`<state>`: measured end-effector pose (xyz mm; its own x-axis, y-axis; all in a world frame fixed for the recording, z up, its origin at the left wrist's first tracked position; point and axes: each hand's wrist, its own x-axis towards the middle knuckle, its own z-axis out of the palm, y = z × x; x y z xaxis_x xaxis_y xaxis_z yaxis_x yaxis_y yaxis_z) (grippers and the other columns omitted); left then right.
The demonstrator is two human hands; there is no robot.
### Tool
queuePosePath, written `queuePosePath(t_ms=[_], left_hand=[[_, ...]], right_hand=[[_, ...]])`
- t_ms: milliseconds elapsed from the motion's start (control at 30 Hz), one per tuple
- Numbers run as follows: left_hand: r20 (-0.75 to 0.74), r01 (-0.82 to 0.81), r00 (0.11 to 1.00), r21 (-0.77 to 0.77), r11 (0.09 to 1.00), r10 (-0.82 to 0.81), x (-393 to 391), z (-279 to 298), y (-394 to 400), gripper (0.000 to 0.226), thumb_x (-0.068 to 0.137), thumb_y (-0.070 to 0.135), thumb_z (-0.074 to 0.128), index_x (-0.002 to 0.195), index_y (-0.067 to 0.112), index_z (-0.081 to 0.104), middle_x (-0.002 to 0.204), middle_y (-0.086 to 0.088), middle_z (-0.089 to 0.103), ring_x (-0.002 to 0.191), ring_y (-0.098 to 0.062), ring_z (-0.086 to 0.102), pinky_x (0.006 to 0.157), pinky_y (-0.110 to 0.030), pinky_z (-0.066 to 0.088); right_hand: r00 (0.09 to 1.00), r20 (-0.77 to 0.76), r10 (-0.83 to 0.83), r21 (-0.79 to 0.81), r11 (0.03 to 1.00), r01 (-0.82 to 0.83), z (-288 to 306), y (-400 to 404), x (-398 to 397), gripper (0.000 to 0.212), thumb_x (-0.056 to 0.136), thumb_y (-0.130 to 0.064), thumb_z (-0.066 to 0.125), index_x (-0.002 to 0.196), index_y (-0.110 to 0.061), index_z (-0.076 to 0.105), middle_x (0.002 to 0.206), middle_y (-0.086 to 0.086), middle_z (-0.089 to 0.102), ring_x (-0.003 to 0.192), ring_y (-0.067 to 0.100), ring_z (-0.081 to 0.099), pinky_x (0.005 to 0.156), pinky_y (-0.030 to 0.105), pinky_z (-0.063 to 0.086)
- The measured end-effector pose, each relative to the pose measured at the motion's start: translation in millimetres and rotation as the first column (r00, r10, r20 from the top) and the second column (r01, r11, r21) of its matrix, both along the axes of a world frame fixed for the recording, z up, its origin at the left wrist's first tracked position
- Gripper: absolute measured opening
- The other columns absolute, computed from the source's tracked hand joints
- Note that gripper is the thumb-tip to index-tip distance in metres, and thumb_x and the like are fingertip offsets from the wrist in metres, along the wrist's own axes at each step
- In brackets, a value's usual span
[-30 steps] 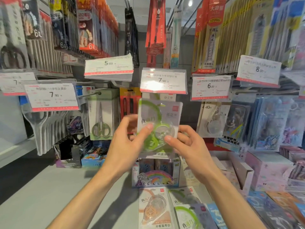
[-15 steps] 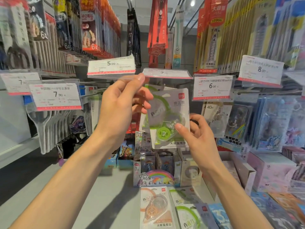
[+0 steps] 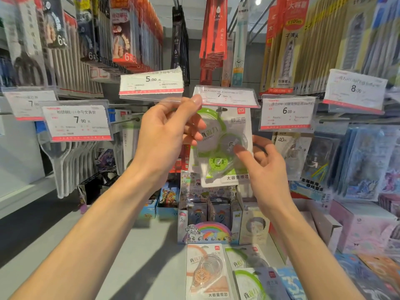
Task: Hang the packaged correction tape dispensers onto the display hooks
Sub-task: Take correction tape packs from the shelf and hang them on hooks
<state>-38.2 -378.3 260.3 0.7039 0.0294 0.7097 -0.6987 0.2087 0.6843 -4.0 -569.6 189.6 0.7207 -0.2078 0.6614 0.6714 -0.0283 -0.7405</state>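
Two hands flank the green correction tape package (image 3: 223,146): right hand (image 3: 265,167) pinches it, left hand (image 3: 166,137) lifts the price tag (image 3: 225,96).

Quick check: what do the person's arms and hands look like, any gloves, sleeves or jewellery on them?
Both forearms are bare, with no sleeve in view. Left hand and right hand are ungloved; no rings, watch or bands show. Nails are short and unpainted.
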Motion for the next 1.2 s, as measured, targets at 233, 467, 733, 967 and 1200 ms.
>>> queuePosePath(t_ms=[233,467,733,967,1200], left_hand=[[0.003,-0.015,1.000,0.013,1.000,0.015,5,-3,2,0.006,0.098,0.019,0.066,0.095,0.014,0.063,0.062,0.002,0.070,0.051,-0.012,0.060,0.050,-0.022,0.049],[0.095,-0.135,0.987,0.087,0.987,0.127,13,-14,4,0.006,0.096,0.021,0.067,0.090,0.019,0.065,0.065,0.005,0.072,0.053,-0.010,0.061,0.052,-0.020,0.049],[0.117,-0.168,0.981,0.115,0.979,0.154,15,-18,4,0.006,0.097,0.023,0.066,0.092,0.018,0.066,0.070,0.005,0.073,0.059,-0.009,0.064,0.055,-0.019,0.049],[0.087,-0.146,0.987,0.108,0.983,0.137,13,-37,9,0.004,0.097,0.023,0.065,0.096,0.022,0.068,0.080,0.004,0.076,0.066,-0.012,0.069,0.055,-0.021,0.052],[-0.105,-0.070,0.990,0.178,0.982,0.090,16,-114,3,0.003,0.096,0.015,0.068,0.099,0.015,0.069,0.078,-0.001,0.073,0.062,-0.015,0.065,0.053,-0.025,0.052]], right_hand=[[0.989,-0.103,-0.102,-0.056,0.994,0.097,-3,6,19,0.026,0.092,-0.040,0.076,0.105,-0.037,0.054,0.099,-0.012,0.077,0.087,-0.007,0.073,0.068,0.009,0.051],[0.969,-0.186,-0.161,-0.163,0.978,0.131,-5,12,54,0.029,0.095,-0.040,0.072,0.109,-0.025,0.052,0.081,-0.012,0.068,0.071,-0.006,0.067,0.066,0.012,0.049],[0.935,-0.264,-0.236,-0.305,0.940,0.151,-6,12,57,0.045,0.096,-0.058,0.061,0.117,-0.018,0.057,0.082,-0.009,0.067,0.070,-0.003,0.061,0.054,0.012,0.043],[0.935,-0.336,-0.118,-0.259,0.965,0.029,-22,-15,25,0.036,0.098,-0.045,0.067,0.128,-0.027,0.058,0.097,-0.017,0.074,0.093,0.005,0.076,0.086,0.032,0.063],[0.919,-0.387,-0.070,-0.197,0.980,-0.008,-65,-54,-15,0.017,0.099,-0.021,0.069,0.115,-0.016,0.069,0.104,0.006,0.080,0.082,0.017,0.076,0.068,0.025,0.059]])
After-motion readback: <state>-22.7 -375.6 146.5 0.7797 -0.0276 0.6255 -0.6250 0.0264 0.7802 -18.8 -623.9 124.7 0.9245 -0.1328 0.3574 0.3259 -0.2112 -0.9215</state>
